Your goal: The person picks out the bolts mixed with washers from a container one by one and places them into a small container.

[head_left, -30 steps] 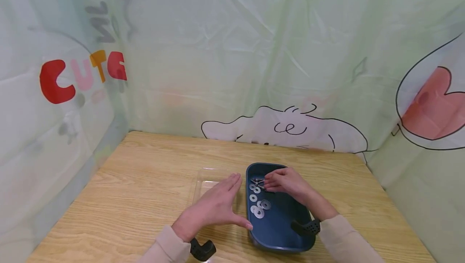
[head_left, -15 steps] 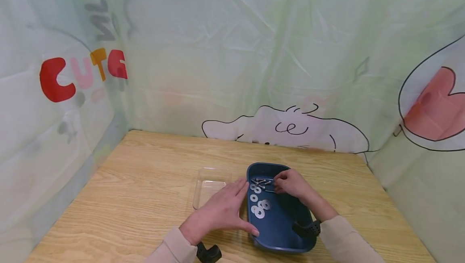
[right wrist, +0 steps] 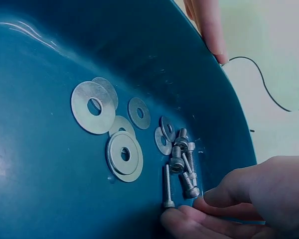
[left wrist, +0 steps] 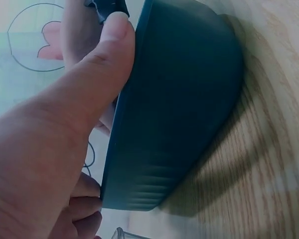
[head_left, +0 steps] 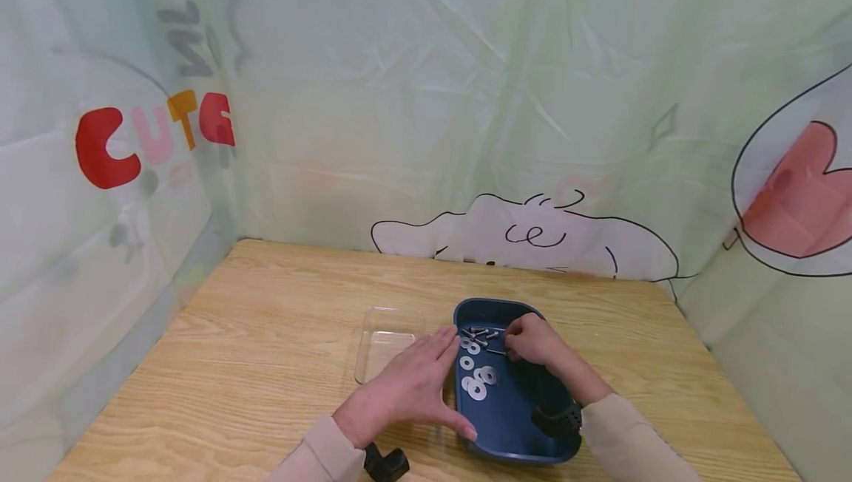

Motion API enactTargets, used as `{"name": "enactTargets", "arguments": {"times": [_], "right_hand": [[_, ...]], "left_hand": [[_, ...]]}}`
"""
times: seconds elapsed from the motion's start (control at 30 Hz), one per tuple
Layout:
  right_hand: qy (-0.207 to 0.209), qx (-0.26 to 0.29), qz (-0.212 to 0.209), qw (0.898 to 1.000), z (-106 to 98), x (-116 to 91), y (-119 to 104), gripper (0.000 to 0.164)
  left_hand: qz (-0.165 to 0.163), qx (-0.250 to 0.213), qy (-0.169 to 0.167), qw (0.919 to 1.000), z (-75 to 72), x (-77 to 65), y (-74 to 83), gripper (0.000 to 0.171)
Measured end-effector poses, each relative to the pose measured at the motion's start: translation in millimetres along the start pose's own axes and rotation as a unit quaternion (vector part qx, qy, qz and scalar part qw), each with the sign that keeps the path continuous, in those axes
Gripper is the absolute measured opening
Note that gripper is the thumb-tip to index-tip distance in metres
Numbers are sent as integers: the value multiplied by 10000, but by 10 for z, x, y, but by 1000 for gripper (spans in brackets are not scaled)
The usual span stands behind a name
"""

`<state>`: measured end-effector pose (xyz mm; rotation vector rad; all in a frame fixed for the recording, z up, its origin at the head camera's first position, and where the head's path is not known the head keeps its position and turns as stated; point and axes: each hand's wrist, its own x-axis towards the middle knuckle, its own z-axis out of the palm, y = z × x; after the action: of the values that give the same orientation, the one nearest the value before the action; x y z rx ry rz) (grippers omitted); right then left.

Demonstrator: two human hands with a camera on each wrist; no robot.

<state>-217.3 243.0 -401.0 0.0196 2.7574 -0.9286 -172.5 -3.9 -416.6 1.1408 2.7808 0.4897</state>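
My left hand (head_left: 409, 386) rests along the left rim of a deep blue tray (head_left: 515, 423), fingers stretched toward the far end and thumb on the rim nearer me. Inside the tray, my right hand (head_left: 535, 340) has its fingers bent beside a cluster of metal screws (right wrist: 177, 157). In the right wrist view, its fingertips touch or nearly touch the head of one long thin screw (right wrist: 168, 184). Whether anything is pinched between thumb and finger is hidden. Several flat washers (right wrist: 81, 112) lie along the tray's left side, some overlapping.
A clear plastic box (head_left: 364, 349) stands left of the tray, partly behind my left hand. Both sit on a wooden table (head_left: 266, 327). Printed curtains (head_left: 426, 97) hang along its back and sides.
My right hand has drawn back to the right, uncovering more screws. My left hand has moved right from beside the tray onto its rim. The washers have stayed put.
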Motion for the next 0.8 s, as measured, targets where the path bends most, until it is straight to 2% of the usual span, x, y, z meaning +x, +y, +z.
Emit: {"name": "enactTargets", "arguments": {"times": [0.23,0.5,0.8], "right_hand": [[-173,211,-36,9996,24,-14,-26,23],[-315,616,-129,9975,71,-31,-65,24],[-354,730,-28,9967,166,-4,-83,22]], "left_hand": [[-77,177,-85,9998,-39,12,22,119],[-174,588,81,9981,-52,5,83,108],[-57,282,-72,9996,-85,-6,69,114]]}}
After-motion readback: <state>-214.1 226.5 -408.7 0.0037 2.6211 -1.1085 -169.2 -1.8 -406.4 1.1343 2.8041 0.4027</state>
